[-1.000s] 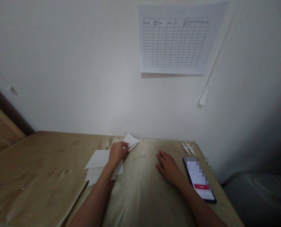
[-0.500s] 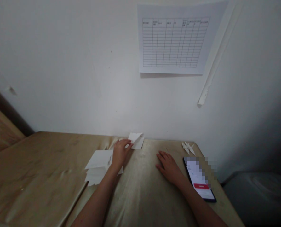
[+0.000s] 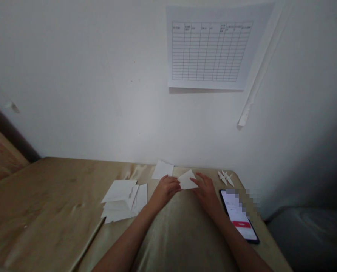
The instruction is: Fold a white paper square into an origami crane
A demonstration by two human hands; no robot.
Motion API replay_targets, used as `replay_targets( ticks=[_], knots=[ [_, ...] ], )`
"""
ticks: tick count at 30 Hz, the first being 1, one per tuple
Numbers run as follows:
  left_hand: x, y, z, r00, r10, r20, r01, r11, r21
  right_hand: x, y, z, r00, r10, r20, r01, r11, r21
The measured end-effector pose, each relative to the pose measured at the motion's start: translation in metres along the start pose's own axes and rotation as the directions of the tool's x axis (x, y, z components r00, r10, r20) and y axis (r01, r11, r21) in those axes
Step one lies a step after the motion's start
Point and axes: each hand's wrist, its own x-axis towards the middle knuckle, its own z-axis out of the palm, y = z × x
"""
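A small white sheet of paper (image 3: 187, 179) is between my two hands, over the cloth-covered table. My left hand (image 3: 167, 188) is closed on its left edge. At the right edge, the fingers of my right hand (image 3: 206, 190) pinch the paper, with the thumb side partly hidden. Just behind my left hand, another white paper (image 3: 163, 170) lies flat by the wall. A loose pile of white paper pieces (image 3: 119, 190) rests left of my left forearm.
Small folded white paper shapes (image 3: 226, 178) lie at the table's back right corner. Below them is a phone (image 3: 239, 215) with a lit screen, beside my right forearm. The white wall (image 3: 100, 94) borders the table's back edge and carries a printed grid sheet (image 3: 209, 53).
My left hand has lifted one sheet from the papers by the wall and brought it right and nearer. My right hand has risen slightly and now grips the sheet's other edge.
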Motion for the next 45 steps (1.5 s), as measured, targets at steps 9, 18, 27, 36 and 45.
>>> replay_targets(
  ticks=[9, 18, 27, 36, 45],
  knots=[
    [0.000, -0.014, -0.005, 0.952, -0.302, -0.043, 0.298, 0.891, 0.343, 0.001, 0.000, -0.002, 0.983, -0.056, 0.174, 0.065, 0.997, -0.046],
    [0.006, -0.024, 0.005, 0.927, -0.376, 0.017, 0.326, 0.824, 0.464, -0.002, -0.006, -0.005, 0.962, 0.003, 0.272, 0.022, 0.996, -0.086],
    [0.009, -0.014, -0.008, 0.929, -0.311, -0.200, 0.369, 0.733, 0.572, -0.001, -0.008, -0.004, 0.963, 0.015, 0.270, -0.006, 0.999, -0.037],
    [-0.003, 0.008, -0.058, 0.831, -0.395, -0.393, 0.553, 0.498, 0.668, 0.000, -0.011, -0.007, 0.949, 0.011, 0.315, -0.006, 1.000, -0.017],
    [-0.010, 0.017, -0.047, 0.804, -0.594, 0.022, 0.416, 0.589, 0.693, 0.002, -0.021, -0.013, 0.929, 0.070, 0.364, -0.049, 0.997, -0.067]
  ],
)
